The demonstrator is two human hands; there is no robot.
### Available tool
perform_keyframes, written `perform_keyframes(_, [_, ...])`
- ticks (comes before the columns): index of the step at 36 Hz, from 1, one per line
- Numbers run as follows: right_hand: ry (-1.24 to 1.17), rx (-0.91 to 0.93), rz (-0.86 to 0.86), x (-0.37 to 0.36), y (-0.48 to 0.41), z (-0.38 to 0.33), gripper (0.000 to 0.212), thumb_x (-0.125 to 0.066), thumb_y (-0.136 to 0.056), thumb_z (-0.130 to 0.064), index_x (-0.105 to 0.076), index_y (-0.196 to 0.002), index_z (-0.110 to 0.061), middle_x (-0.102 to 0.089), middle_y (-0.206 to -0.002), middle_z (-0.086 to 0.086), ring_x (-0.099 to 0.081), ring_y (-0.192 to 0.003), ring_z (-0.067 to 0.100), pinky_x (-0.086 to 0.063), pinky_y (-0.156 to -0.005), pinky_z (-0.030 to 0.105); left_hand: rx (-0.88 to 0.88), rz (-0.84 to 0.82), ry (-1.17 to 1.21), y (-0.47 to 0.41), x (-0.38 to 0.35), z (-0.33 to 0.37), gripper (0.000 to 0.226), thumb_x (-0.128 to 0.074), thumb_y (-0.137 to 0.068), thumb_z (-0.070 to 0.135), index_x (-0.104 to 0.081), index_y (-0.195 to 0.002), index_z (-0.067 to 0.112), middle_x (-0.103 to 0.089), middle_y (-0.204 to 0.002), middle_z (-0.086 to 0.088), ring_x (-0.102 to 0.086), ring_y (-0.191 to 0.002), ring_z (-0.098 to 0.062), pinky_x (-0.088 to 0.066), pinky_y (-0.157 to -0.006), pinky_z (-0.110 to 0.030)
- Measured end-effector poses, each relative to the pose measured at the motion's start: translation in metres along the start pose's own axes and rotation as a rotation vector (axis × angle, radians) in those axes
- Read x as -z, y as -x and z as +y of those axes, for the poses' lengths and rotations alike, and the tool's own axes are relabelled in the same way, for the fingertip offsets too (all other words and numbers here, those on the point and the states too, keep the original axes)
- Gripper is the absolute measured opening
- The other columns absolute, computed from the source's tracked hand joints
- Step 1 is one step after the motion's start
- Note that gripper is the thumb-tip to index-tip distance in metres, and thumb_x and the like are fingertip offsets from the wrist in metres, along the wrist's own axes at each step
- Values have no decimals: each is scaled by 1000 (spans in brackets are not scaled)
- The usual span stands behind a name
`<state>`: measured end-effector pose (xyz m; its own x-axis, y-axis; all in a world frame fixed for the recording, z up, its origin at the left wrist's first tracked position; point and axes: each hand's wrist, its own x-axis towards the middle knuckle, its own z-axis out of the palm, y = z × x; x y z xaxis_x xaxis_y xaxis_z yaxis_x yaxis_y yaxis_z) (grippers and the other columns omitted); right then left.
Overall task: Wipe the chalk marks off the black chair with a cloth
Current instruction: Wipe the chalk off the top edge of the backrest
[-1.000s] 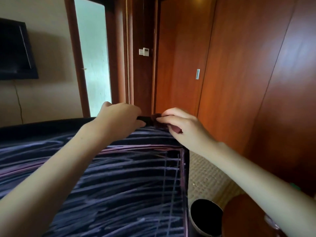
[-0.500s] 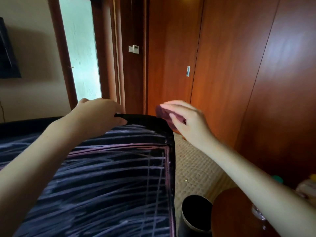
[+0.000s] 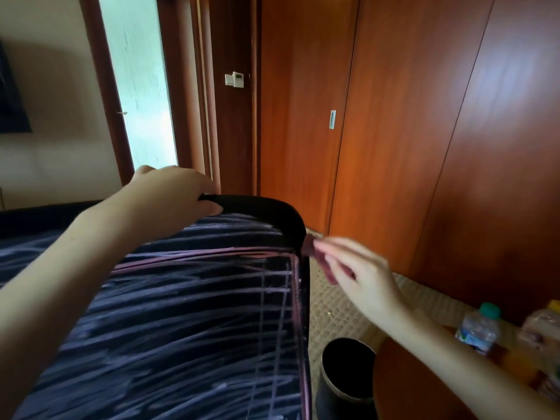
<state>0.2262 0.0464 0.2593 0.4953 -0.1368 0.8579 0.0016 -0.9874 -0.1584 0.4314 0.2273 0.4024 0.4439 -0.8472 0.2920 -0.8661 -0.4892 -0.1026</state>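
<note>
black bin [image 3: 345,377] beside chair [image 3: 181,313] — bottle [image 3: 478,328] on table [image 3: 403,389]

Open carpet strip [image 3: 336,304] runs between the chair [image 3: 181,313] and wardrobe doors [image 3: 424,147]; lower down a black bin [image 3: 345,377] and round wooden table [image 3: 403,386] clog that gap.
</note>
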Motion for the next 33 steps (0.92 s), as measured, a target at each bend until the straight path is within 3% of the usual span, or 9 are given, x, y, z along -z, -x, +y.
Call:
perform_keyframes(5, [58, 56, 174, 12, -70, -25, 28, -54, -88, -3, -67, -113, 1, -64, -111, 10, -58, -102, 14, -47, -93, 18, -5, -17, 43, 1, 0, -2, 32, -43, -96, 47, -61, -116, 29, -63, -101, 10, -52, -94, -11, -27, -99, -38])
perform_keyframes(11, [135, 298, -76, -42, -85, -48, 30, -54, -82, 4, -68, -109, 3, -64, -107, 17, -54, -101, 26, -47, -91, 33, 9, -47, 65, 3, -1, -8, 34, -40, -98, 45, -55, -127, 35, -61, -118, 11, -52, -110, -14, -26, -102, -39])
perform_keyframes(15, [197, 327, -99, -32, -63, -27, 32, -61, -78, 9, -68, -109, 4, -66, -105, 15, -52, -99, 25, -48, -89, 31, -3, -46, 114, 3, -4, -10, 34, -42, -98, 43, -53, -130, 36, -58, -107, 14, -49, -100, -11, -26, -103, -39])
perform_keyframes(20, [280, 272, -206, -4, -25, -1, 41, -77, -65, 12, -71, -104, 1, -66, -102, 12, -54, -98, 21, -54, -83, 33, -7, -40, 127, 5, -4, -10, 36, -42, -98, 41, -51, -133, 36, -60, -123, 11, -50, -116, -15, -24, -106, -40])
perform_keyframes(29, [212, 516, -69, -29, -89, -55, 26, -55, -84, 5, -70, -105, 3, -68, -104, 16, -54, -102, 24, -50, -89, 32, -3, -56, 117, 5, 2, -7, 36, -42, -100, 38, -49, -135, 36, -57, -130, 10, -49, -121, -16, -24, -107, -39])
perform_keyframes(33, [177, 480, -122, -48, -96, -54, 27, -55, -85, 5, -71, -106, 1, -68, -105, 14, -55, -100, 24, -52, -84, 36, -18, -144, 219, 4, 3, -20, 37, -42, -100, 26, -49, -137, 29, -58, -131, 3, -54, -111, -16, -36, -104, -33])
